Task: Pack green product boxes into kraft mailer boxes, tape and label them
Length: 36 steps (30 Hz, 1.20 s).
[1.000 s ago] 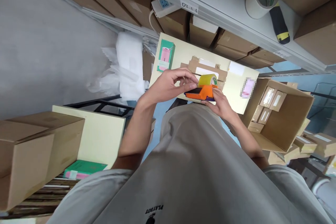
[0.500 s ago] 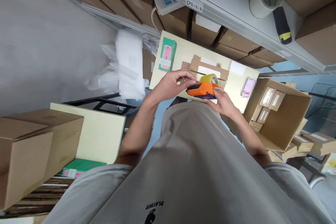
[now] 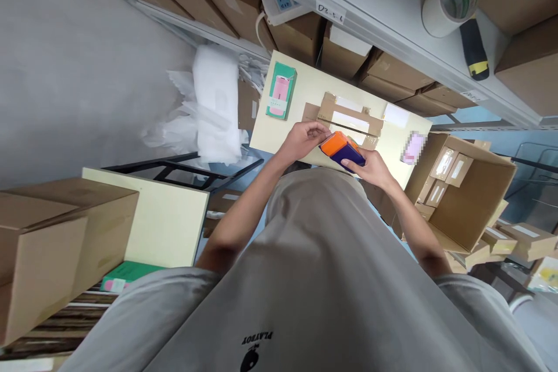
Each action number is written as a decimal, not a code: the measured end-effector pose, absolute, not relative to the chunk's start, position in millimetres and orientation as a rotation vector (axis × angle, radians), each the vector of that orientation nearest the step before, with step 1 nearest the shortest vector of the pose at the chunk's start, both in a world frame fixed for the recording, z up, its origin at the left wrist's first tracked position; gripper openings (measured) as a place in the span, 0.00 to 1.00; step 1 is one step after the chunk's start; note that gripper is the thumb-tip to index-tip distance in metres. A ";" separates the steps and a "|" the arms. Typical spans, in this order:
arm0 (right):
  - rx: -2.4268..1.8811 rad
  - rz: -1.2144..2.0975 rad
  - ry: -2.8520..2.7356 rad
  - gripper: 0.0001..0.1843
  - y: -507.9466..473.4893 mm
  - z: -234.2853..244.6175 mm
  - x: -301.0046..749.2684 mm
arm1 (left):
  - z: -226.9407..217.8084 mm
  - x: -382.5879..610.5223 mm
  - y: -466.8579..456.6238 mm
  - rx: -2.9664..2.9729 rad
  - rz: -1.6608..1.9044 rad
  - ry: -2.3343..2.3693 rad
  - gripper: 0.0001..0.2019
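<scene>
An orange and dark purple tape dispenser (image 3: pixel 342 150) is held above the front of the pale tabletop, with my right hand (image 3: pixel 371 167) closed around its right end, thumb across the purple side. At the dispenser's left end, my left hand (image 3: pixel 301 140) has thumb and fingertips pinched together. Whatever is between them is too small to make out. Behind the dispenser, flat cardboard packages (image 3: pixel 352 119) with white labels lie on the tabletop (image 3: pixel 300 78).
A green box with a pink picture (image 3: pixel 281 92) lies at the tabletop's left. Rightward stands an open carton (image 3: pixel 475 197) with small boxes inside. Above, a shelf holds a wide tape roll (image 3: pixel 451 3) and a black-yellow handle (image 3: pixel 474 49). White foam wrap (image 3: pixel 217 104) stands left.
The tape dispenser has been turned in my right hand, so its purple side now faces me and the yellow roll is mostly hidden. My left hand stays near its left end.
</scene>
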State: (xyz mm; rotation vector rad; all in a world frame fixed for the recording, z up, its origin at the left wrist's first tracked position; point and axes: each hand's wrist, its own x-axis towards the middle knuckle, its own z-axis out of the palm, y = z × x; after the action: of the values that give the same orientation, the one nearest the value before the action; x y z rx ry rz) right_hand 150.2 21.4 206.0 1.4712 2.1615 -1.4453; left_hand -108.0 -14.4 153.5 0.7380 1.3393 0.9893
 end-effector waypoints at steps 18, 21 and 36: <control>1.257 -1.475 1.731 0.41 124.5 261.5 173.0 | 102.0 -121.7 -10.1 0.281 1.203 1.490 0.20; 1.267 -1.459 1.706 0.41 145.3 252.1 160.2 | 94.3 -120.9 -1.2 0.246 1.242 1.508 0.18; 1.199 -1.471 1.660 0.40 161.0 206.7 135.7 | 24.2 -112.9 0.8 0.165 1.227 1.538 0.18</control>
State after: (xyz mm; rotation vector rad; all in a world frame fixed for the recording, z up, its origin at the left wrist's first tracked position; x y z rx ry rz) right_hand 135.7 161.0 206.7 1.1989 1.6596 -1.4706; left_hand -112.9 0.8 24.2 0.1653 1.5382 1.2272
